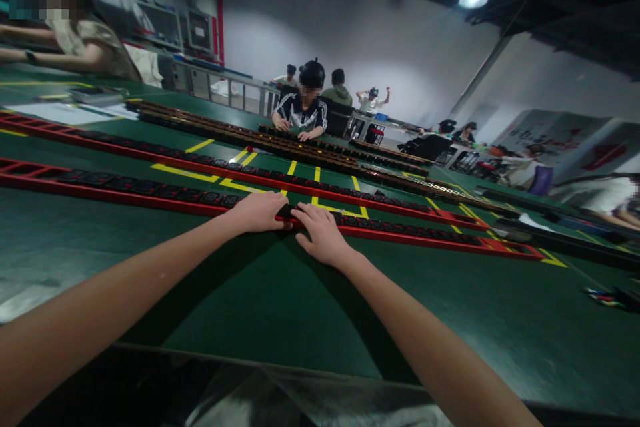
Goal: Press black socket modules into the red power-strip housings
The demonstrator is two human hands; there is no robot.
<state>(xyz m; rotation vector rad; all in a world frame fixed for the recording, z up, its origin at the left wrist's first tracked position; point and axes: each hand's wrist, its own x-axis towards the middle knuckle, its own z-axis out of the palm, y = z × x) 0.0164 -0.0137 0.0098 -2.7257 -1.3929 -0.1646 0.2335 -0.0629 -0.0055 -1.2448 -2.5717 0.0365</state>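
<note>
A long red frame (440,235) with a row of black pieces (200,195) runs across the green table. My left hand (260,211) rests on this near frame, its fingers bent over a black piece at the middle. Just right of it, my right hand (320,230) touches the same part, fingertips on the frame and thumb apart below. The two hands nearly meet. Their fingers partly hide the piece between them, so a firm hold cannot be made out. Behind lies a second red frame (250,177), also filled with black pieces.
Yellow tape lines (185,173) mark the green table (280,320). Dark long strips (225,133) lie farther back, where a person (303,110) works across the table. Another person (85,40) is at the left. Wires (607,297) lie at the right edge.
</note>
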